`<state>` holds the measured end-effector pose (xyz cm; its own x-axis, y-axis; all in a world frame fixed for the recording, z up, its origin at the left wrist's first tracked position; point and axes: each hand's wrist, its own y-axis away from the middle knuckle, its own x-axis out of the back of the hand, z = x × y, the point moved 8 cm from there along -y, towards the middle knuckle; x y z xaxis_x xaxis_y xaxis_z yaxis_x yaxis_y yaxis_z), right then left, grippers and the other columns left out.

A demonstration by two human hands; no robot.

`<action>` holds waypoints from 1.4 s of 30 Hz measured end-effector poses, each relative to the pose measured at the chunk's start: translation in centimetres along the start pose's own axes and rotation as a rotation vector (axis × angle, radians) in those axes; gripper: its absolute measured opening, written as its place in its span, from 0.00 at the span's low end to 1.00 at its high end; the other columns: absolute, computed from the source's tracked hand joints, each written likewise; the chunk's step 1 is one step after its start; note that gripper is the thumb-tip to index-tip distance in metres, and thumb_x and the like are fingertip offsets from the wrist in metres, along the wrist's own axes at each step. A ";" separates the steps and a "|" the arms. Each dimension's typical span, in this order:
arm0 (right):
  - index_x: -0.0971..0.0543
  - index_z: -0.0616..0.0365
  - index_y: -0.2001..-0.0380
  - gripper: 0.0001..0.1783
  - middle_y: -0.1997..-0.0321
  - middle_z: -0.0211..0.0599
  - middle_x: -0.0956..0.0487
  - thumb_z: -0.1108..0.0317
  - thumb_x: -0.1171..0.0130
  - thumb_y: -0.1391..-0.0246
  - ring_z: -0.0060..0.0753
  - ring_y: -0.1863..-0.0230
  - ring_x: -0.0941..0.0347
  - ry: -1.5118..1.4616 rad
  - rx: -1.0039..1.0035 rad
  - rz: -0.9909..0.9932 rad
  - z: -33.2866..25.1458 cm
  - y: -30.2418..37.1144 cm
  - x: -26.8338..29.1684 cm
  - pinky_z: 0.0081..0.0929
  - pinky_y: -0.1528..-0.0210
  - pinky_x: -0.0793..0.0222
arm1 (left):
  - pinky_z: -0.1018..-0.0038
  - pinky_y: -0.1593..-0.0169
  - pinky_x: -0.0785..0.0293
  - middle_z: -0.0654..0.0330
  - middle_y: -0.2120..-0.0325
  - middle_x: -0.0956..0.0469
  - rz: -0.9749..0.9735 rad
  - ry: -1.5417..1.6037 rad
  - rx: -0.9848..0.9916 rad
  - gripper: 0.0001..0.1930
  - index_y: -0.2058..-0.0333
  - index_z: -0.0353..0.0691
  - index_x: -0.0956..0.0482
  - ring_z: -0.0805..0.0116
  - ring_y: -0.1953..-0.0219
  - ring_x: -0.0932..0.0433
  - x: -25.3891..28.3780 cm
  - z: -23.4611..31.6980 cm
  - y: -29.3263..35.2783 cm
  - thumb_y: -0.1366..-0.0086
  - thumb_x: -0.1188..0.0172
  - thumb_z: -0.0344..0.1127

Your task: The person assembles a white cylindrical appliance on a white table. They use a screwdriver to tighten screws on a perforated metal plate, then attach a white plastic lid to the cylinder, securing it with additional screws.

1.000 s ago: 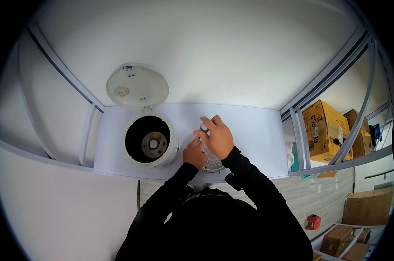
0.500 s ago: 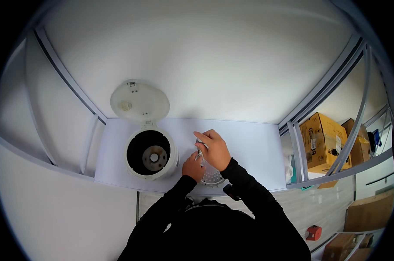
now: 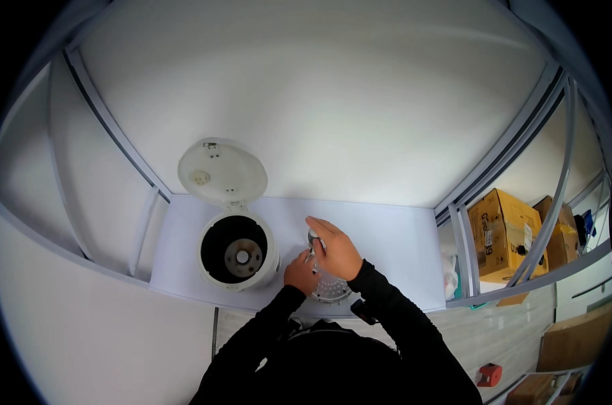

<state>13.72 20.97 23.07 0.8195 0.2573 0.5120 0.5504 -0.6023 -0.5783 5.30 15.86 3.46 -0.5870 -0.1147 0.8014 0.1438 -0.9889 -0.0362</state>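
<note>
White rectangular tabletop (image 3: pixel 394 270). On it, left, white round rice cooker (image 3: pixel 242 288), lid (image 3: pixel 223 172) raised. Right of that, pale round perforated disc (image 3: pixel 332 289) near front edge, partly behind right hand (image 3: pixel 338 252). Left hand (image 3: pixel 301 273) just left of disc, grip hidden, can't tell. Right fingers curled around slim grey round-ended piece (image 3: pixel 313 235), long axis roughly front-to-back, left hand by its near end.
</note>
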 end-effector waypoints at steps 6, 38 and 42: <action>0.22 0.54 0.39 0.25 0.45 0.52 0.22 0.72 0.36 0.40 0.56 0.50 0.22 0.191 -0.123 -0.208 1.3 0.5 -0.1 0.39 0.47 0.23 | 0.55 0.42 0.24 0.51 0.37 0.27 0.007 -0.022 -0.013 0.28 0.44 0.43 0.21 0.49 0.43 0.23 0.4 0.2 0.3 0.44 0.33 0.42; 0.20 0.59 0.44 0.22 0.49 0.50 0.20 0.75 0.36 0.43 0.54 0.50 0.22 0.094 -0.071 -0.095 1.4 -0.3 1.3 0.41 0.47 0.24 | 0.52 0.47 0.22 0.54 0.40 0.25 -0.082 -0.046 0.020 0.20 0.52 0.42 0.19 0.49 0.48 0.20 -0.2 -1.1 -1.7 0.41 0.37 0.44; 0.17 0.55 0.48 0.19 0.54 0.47 0.21 0.70 0.31 0.45 0.49 0.53 0.23 -0.028 -0.038 0.059 1.6 -0.3 1.9 0.37 0.50 0.25 | 0.53 0.49 0.23 0.55 0.44 0.23 -0.042 -0.139 -0.032 0.15 0.56 0.42 0.17 0.49 0.50 0.20 0.2 -0.2 -2.0 0.39 0.39 0.42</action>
<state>15.37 22.85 23.19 0.8549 0.2406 0.4595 0.4946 -0.6453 -0.5822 4.71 17.79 3.59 -0.4758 -0.0612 0.8774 0.0948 -0.9953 -0.0181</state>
